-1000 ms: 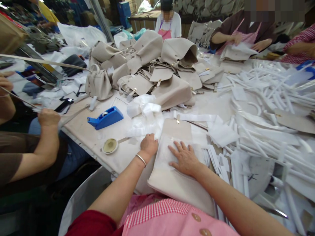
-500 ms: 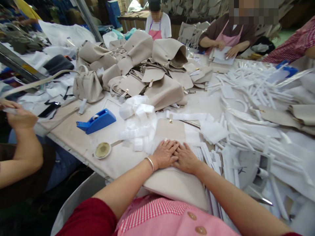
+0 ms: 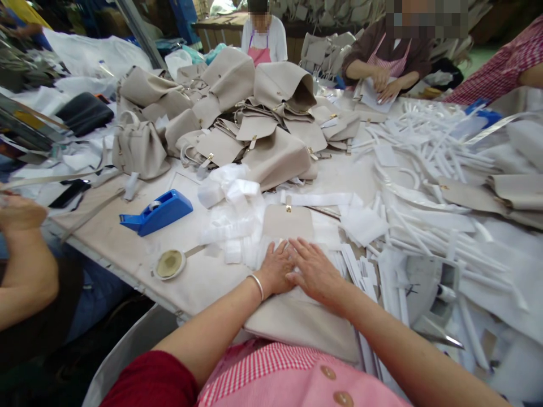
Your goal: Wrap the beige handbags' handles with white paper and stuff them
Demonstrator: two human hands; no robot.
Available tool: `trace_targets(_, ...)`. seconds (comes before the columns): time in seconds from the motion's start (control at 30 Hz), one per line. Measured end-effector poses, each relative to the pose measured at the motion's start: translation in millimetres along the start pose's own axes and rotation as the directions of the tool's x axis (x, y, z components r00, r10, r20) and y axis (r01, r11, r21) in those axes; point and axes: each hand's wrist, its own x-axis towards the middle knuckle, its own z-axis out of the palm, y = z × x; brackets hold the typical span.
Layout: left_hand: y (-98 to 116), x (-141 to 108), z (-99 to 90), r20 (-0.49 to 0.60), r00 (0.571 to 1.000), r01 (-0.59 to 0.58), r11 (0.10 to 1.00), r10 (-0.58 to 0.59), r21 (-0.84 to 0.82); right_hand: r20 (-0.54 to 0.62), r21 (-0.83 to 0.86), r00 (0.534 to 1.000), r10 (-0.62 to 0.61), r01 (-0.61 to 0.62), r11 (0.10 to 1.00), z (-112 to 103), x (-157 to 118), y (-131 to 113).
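Observation:
Both palms press down flat on a beige bag (image 3: 297, 322) that lies at the table's near edge, against the pink apron. My left hand (image 3: 276, 267), with a pale bangle at the wrist, has its fingers stretched forward. My right hand (image 3: 316, 271) lies beside it, fingers spread, its thumb side touching the left. Beyond the fingertips is the bag's beige flap (image 3: 287, 222) with a small gold clasp (image 3: 288, 208). White wrapping (image 3: 233, 226) is bunched to the left of the flap. What lies under my palms is hidden.
A heap of beige bags (image 3: 275, 152) fills the middle. At left stand a blue tape dispenser (image 3: 159, 212) and a tape roll (image 3: 168, 264). White strips (image 3: 424, 141) and a grey tape dispenser (image 3: 430, 288) lie at right. Co-workers are at the left and across the table.
My right hand has slid off the left fingers and spread its own; the hands now lie side by side. The view has shifted slightly, and the bag stays in place.

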Motion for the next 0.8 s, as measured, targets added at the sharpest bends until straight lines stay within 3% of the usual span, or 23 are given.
trace_targets(0.1, -1, 1, 0.7, -0.017, 1.0, 0.013, 1.0, -0.013, -0.005, 0.084, 0.006, 0.995, 0.062, -0.063, 0.998, 29, -10, -6)
trace_targets(0.23, 1, 2, 3.0, -0.046, 0.997, 0.056, 0.998, -0.057, -0.024, 0.084, -0.076, 0.982, 0.171, -0.165, 0.983, 48, -23, 24)
trace_targets(0.37, 2, 3, 4.1, -0.043, 0.997, 0.069, 0.997, -0.07, -0.029, 0.082, -0.119, 0.94, 0.332, -0.321, 0.939, 41, -23, 63)
trace_targets(0.47, 2, 3, 4.3, -0.042, 0.996, 0.074, 0.997, -0.076, -0.034, 0.011, -0.087, 0.908, 0.419, -0.416, 0.905, 25, -16, 78)
trace_targets(0.53, 2, 3, 4.4, -0.046, 0.996, 0.07, 0.997, -0.072, -0.04, -0.091, -0.044, 0.912, 0.401, -0.406, 0.913, 11, -9, 71)
trace_targets(0.63, 2, 3, 4.3, -0.06, 0.996, 0.058, 0.997, -0.06, -0.048, -0.165, 0.048, 0.961, 0.22, -0.215, 0.975, -2, 3, 38)
trace_targets(0.73, 2, 4, 3.0, -0.041, 0.998, 0.035, 0.998, -0.037, -0.044, -0.057, 0.181, 0.997, 0.044, -0.033, 0.983, 3, 12, 2)
trace_targets(0.8, 1, 4, 1.3, -0.01, 1.0, 0.018, 0.999, -0.018, -0.043, 0.044, 0.217, 0.998, 0.045, -0.053, 0.975, 15, 13, -7)
